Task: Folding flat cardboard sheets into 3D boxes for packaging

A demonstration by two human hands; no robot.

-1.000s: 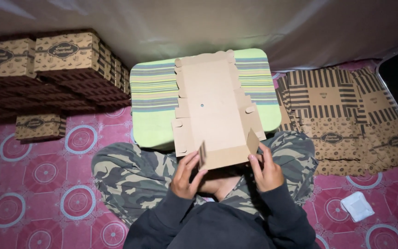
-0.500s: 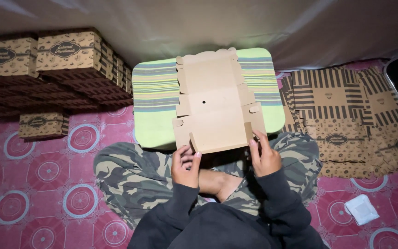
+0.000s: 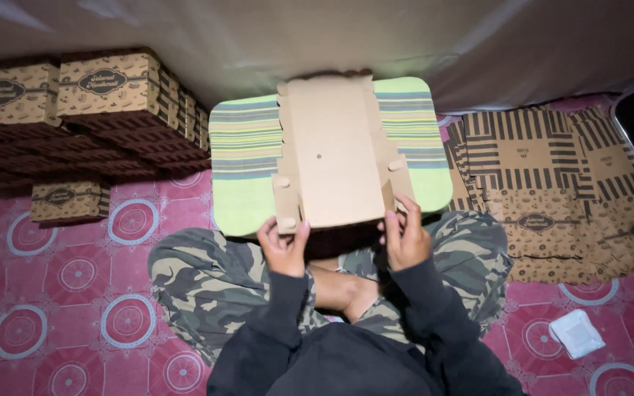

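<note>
A flat brown cardboard box blank [image 3: 335,150] lies on a small green striped table [image 3: 240,139] in front of me. My left hand [image 3: 284,248] grips the blank's near left corner flap. My right hand [image 3: 403,233] holds the near right corner, fingers curled over the edge. Both side flaps are partly raised. I sit cross-legged in camouflage trousers [image 3: 207,282] with dark sleeves.
Several folded patterned boxes [image 3: 104,92] are stacked at the left against the wall, one more [image 3: 67,202] on the floor below. A pile of flat printed blanks [image 3: 559,187] lies at the right. A small white square object [image 3: 576,332] rests on the pink patterned mat [image 3: 53,293].
The blank has been lowered from a tilted position onto the table and now lies flatter. Both hands shifted forward along its near edge, still holding the corners.
</note>
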